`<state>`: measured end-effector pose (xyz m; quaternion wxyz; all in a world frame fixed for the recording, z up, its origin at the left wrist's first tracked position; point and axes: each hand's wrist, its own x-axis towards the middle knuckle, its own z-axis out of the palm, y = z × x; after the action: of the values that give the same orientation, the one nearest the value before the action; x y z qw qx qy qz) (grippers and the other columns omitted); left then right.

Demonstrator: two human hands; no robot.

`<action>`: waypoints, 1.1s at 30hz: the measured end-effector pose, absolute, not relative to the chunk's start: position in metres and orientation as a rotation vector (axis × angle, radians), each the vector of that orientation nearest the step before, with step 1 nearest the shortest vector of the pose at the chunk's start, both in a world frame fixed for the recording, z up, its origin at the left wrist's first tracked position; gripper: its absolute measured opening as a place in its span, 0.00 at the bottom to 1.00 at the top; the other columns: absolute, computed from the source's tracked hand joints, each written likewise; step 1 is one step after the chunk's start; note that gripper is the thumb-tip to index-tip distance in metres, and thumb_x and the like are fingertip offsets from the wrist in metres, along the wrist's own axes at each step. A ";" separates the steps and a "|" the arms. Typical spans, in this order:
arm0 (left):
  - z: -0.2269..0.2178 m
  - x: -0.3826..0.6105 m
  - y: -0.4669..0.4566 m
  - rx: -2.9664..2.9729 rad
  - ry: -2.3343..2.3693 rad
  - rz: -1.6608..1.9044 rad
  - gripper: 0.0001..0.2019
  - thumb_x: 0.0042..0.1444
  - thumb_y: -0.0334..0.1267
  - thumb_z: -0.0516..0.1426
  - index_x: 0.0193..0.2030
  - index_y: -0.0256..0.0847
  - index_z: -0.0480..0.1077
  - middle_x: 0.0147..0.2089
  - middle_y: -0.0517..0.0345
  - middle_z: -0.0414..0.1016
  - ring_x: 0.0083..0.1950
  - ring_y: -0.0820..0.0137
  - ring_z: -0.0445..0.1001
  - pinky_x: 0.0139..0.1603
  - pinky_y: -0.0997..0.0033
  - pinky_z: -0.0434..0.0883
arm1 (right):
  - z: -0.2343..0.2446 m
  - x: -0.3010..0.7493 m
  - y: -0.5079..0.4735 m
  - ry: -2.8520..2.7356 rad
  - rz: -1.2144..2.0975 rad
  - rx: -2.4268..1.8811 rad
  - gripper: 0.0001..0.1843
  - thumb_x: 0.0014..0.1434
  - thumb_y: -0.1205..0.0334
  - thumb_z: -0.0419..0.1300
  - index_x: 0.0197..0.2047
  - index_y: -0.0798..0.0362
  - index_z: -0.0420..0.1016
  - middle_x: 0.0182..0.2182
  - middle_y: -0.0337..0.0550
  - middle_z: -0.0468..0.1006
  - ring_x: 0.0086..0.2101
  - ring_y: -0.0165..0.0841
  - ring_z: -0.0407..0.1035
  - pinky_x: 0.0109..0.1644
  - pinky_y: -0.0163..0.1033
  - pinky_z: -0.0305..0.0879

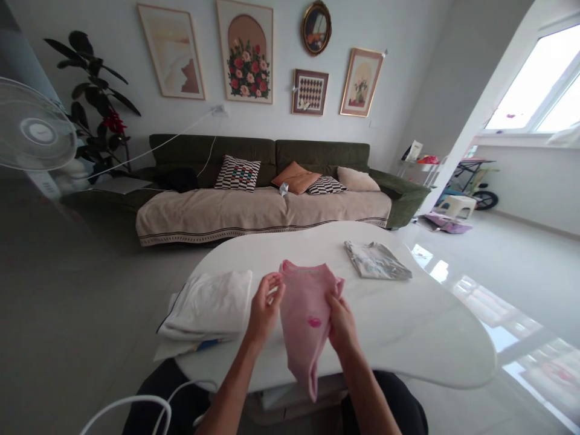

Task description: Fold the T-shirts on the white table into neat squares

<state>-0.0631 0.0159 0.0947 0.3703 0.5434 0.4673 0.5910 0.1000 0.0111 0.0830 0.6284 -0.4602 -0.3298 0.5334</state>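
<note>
A pink T-shirt point(304, 302) with a darker pink lips print is held up over the front of the table, partly folded, its lower end hanging past the table edge. My right hand point(341, 317) grips its right side, thumb on the front and fingers behind. At the upper left edge of the shirt, my left hand point(266, 302) has its fingers curled and the tips at the fabric. To the left lies a stack of folded white clothes point(211, 302). A folded grey patterned garment point(377, 261) rests on the right part of the table.
The white table point(435, 338) has a rounded, curving edge. Behind it stands a green sofa point(324, 151) with a beige cover and several cushions. A fan point(38, 130) is at the left, and a white cable point(131, 400) loops near my left leg.
</note>
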 end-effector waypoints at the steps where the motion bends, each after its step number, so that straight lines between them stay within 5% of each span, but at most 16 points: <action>1: 0.089 -0.071 0.022 1.339 1.296 1.546 0.15 0.53 0.44 0.52 0.46 0.41 0.62 0.51 0.49 0.67 0.52 0.68 0.66 0.50 0.69 0.64 | 0.086 0.115 0.019 -0.698 1.239 -1.080 0.17 0.48 0.54 0.56 0.38 0.55 0.67 0.27 0.39 0.76 0.28 0.33 0.70 0.31 0.35 0.68; 5: 0.044 -0.093 0.036 1.160 1.648 1.316 0.15 0.53 0.42 0.51 0.46 0.37 0.62 0.48 0.46 0.69 0.49 0.67 0.68 0.50 0.68 0.64 | 0.068 0.172 0.054 -0.853 1.261 -1.300 0.15 0.47 0.55 0.56 0.37 0.54 0.66 0.26 0.40 0.75 0.26 0.32 0.70 0.31 0.36 0.68; 8: 0.007 -0.090 0.027 1.186 1.653 0.983 0.15 0.56 0.43 0.47 0.45 0.37 0.64 0.42 0.48 0.73 0.41 0.68 0.73 0.40 0.70 0.67 | 0.036 0.201 0.070 -0.940 1.225 -1.466 0.16 0.47 0.55 0.56 0.38 0.55 0.66 0.24 0.40 0.74 0.25 0.32 0.69 0.28 0.35 0.66; 13: -0.028 -0.076 0.007 1.355 1.702 0.815 0.06 0.51 0.34 0.52 0.35 0.37 0.67 0.36 0.54 0.75 0.39 0.71 0.72 0.40 0.77 0.64 | -0.015 0.233 0.060 -1.093 1.060 -1.790 0.19 0.44 0.61 0.58 0.41 0.57 0.64 0.19 0.37 0.72 0.22 0.30 0.68 0.25 0.33 0.60; 19: -0.034 -0.072 0.009 1.594 1.842 0.639 0.04 0.51 0.31 0.52 0.31 0.37 0.67 0.29 0.57 0.73 0.30 0.75 0.70 0.32 0.80 0.61 | -0.048 0.241 0.022 -1.330 0.942 -1.992 0.08 0.44 0.59 0.57 0.25 0.55 0.68 0.16 0.37 0.70 0.19 0.29 0.65 0.25 0.33 0.57; 28: -0.019 -0.068 0.014 1.642 1.824 0.474 0.06 0.49 0.35 0.54 0.23 0.38 0.66 0.21 0.62 0.68 0.26 0.73 0.67 0.28 0.77 0.55 | -0.048 0.227 0.011 -1.513 0.771 -2.110 0.13 0.44 0.55 0.57 0.17 0.53 0.63 0.15 0.36 0.66 0.22 0.29 0.62 0.25 0.32 0.51; 33: -0.014 -0.072 0.008 1.638 1.734 0.484 0.07 0.52 0.38 0.52 0.28 0.38 0.67 0.19 0.66 0.65 0.24 0.75 0.64 0.27 0.78 0.55 | -0.041 0.228 0.005 -1.567 0.818 -2.101 0.10 0.47 0.57 0.55 0.20 0.54 0.65 0.17 0.36 0.69 0.22 0.28 0.63 0.25 0.31 0.53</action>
<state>-0.0716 0.0082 -0.0135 0.3464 0.6313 0.6684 0.1865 0.2284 0.0049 -0.0409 0.1967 -0.7502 -0.5596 0.2921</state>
